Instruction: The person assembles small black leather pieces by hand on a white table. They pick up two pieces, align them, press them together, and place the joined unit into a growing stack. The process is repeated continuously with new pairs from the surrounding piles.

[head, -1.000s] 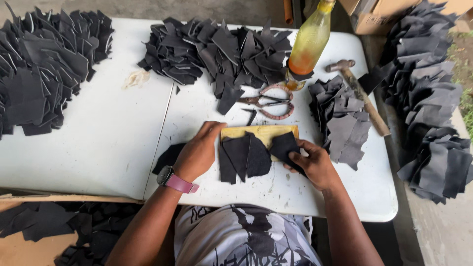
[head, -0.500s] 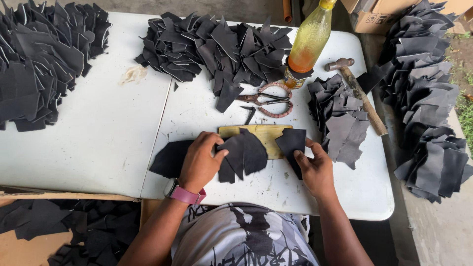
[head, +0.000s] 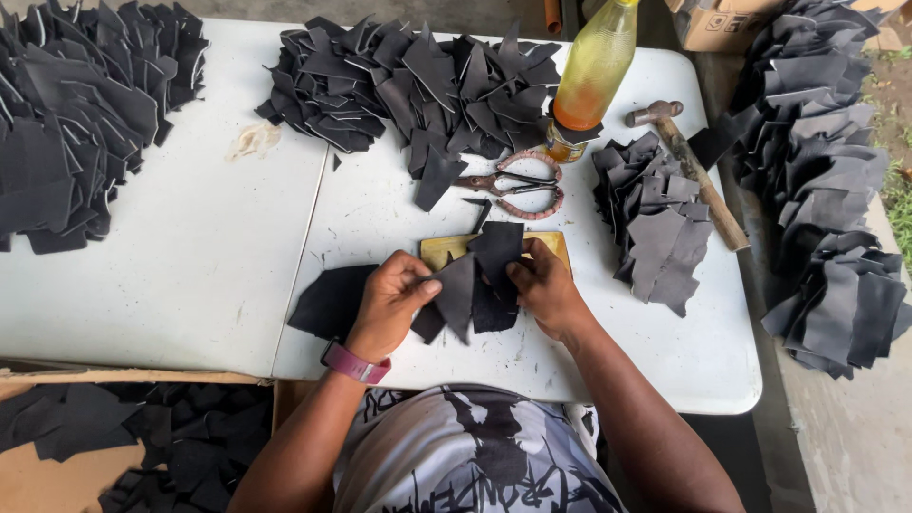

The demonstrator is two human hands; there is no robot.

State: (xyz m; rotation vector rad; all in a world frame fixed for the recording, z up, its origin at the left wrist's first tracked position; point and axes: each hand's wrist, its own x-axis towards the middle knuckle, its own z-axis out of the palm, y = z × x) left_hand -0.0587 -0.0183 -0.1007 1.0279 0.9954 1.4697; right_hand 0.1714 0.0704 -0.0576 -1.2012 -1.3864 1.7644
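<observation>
On the white desk (head: 190, 285) the dark leather pieces (head: 475, 285) have come together over the yellow board (head: 442, 249), both hands closer than a moment ago: left hand (head: 391, 299) and right hand (head: 543, 285) each pinching them

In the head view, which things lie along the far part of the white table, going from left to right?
Large dark pile → pale scrap → middle pile of dark pieces → scissors → yellow bottle → hammer.

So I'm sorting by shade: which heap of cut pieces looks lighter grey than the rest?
The small grey heap on the white table, between the scissors and the hammer. The heaps behind it and at far left are near black.
</observation>
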